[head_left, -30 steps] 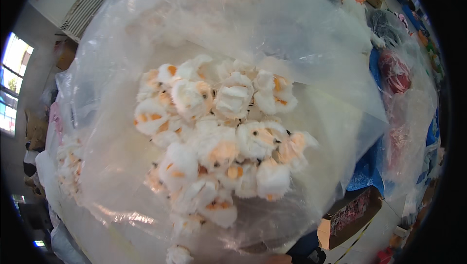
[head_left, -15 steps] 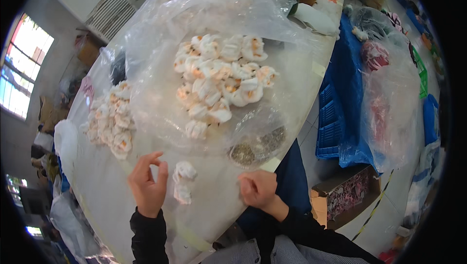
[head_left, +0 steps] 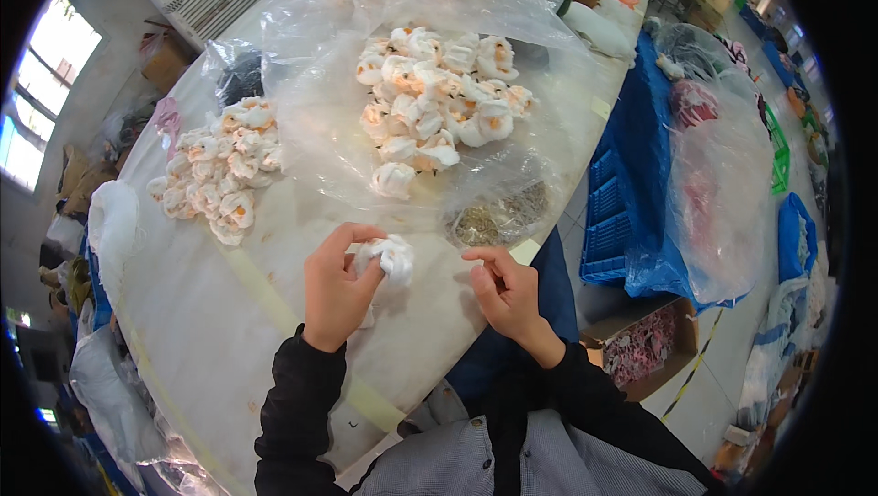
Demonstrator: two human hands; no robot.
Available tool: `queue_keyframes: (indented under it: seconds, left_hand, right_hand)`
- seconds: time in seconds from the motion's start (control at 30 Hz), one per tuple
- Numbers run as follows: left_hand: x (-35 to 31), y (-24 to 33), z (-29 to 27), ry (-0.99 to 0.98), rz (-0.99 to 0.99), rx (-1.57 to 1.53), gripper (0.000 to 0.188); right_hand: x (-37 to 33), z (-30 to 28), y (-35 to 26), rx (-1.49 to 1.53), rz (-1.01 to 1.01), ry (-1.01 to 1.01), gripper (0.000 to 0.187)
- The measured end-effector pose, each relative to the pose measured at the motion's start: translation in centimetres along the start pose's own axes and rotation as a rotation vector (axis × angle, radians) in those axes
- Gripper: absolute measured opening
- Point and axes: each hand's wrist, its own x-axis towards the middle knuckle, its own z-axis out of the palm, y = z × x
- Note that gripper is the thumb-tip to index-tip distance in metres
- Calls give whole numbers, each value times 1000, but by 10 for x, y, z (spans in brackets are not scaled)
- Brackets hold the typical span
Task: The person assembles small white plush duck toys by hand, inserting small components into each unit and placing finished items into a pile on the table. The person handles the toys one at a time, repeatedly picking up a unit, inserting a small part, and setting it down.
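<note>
Pinching a white fluffy piece [head_left: 397, 259] at its two o'clock, the left hand [head_left: 335, 295] is over the table [head_left: 206, 341]; at its three o'clock, the right hand [head_left: 510, 298] has thumb and index apart, other fingers curled.

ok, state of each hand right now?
Left hand: closed, pinching a white fluffy piece.
Right hand: partly open, thumb and index finger apart, nothing visible held.

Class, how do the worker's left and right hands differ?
The left hand pinches a white fluffy piece; the right hand shows nothing in its grip. The left hand appears over the table; the right hand, at its edge. Both are bare, with black sleeves.
</note>
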Motion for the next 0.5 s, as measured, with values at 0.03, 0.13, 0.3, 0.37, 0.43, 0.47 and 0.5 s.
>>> queue_keyframes:
  seconds: [0.03,0.13,0.3,0.37,0.43,0.47,0.5]
  left_hand:
    - [-1,10,5,-49,-88,-137,22]
    - [-11,-8,48,-135,-35,-667,25]
    - [-27,-18,82,-174,99,-496,29]
    - [-27,-21,83,-181,141,-384,29]
    - [-27,-24,81,-178,172,-296,27]
    - [-26,-27,81,-168,200,-314,25]
    - [-25,-31,82,-157,227,-331,24]
  right_hand:
    - [-1,-3,-5,57,84,-21,24]
    - [-4,1,-18,93,19,-4,34]
    - [-15,-3,-31,21,-4,38,23]
    - [-18,-4,-28,25,9,56,22]
    - [-19,-3,-23,53,31,66,22]
    - [-17,-4,-25,45,45,43,22]
    - [-15,-6,-28,38,58,19,21]
